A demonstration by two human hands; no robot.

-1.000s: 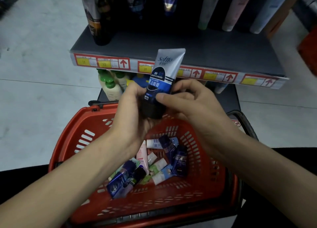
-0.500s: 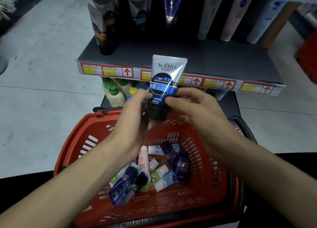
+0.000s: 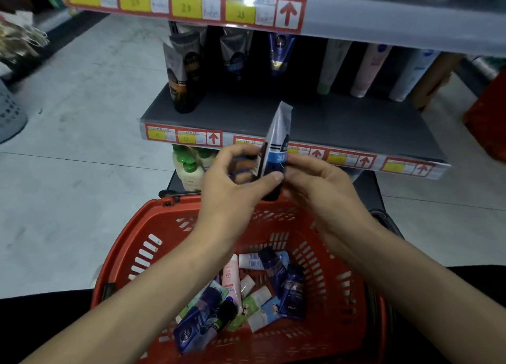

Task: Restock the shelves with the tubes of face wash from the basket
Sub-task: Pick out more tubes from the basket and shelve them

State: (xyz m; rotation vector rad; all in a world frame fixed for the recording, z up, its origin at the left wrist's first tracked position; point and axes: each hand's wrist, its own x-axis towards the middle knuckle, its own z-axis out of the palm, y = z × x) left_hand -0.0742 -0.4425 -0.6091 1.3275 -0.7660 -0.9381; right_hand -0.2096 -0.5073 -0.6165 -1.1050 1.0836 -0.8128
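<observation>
Standing tube (image 3: 277, 142) between opposing fingers (image 3: 306, 165)

we see pale bottles with green caps (image 3: 189, 169) standing close together below a red-framed strip of yellow price labels (image 3: 184, 138) with red arrows. to the left, a grey perforated bin (image 3: 11, 114) stands on the pale tiled floor (image 3: 82, 112); a red object (image 3: 488, 117) shows at the right edge

The basket (image 3: 131, 257) holds loose tubes (image 3: 273, 289); above its far rim my left hand (image 3: 232, 196) and right hand (image 3: 325, 194) hold one tube (image 3: 278, 142); beyond it stands the shelf (image 3: 342, 122).
</observation>
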